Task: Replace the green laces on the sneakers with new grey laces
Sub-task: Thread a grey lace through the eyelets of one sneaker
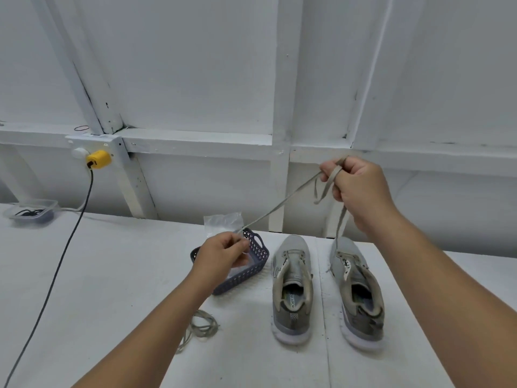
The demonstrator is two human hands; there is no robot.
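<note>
Two grey sneakers stand side by side on the white table, toes away from me: the left sneaker [292, 287] has no lace, and the right sneaker [356, 292] has one lace end running up from its front eyelets. My right hand [355, 189] is raised above the shoes and grips a greyish-green lace [279, 207] looped around its fingers. The lace stretches taut down to my left hand [223, 252], which pinches its other end above a basket. Another loose lace [198, 327] lies coiled on the table under my left forearm.
A dark purple mesh basket [258, 266] with clear plastic packaging [223, 221] sits left of the shoes. A black cable [56, 273] runs from a yellow plug [98, 159] on the wall across the table. A clear tray [32, 211] stands at the far left.
</note>
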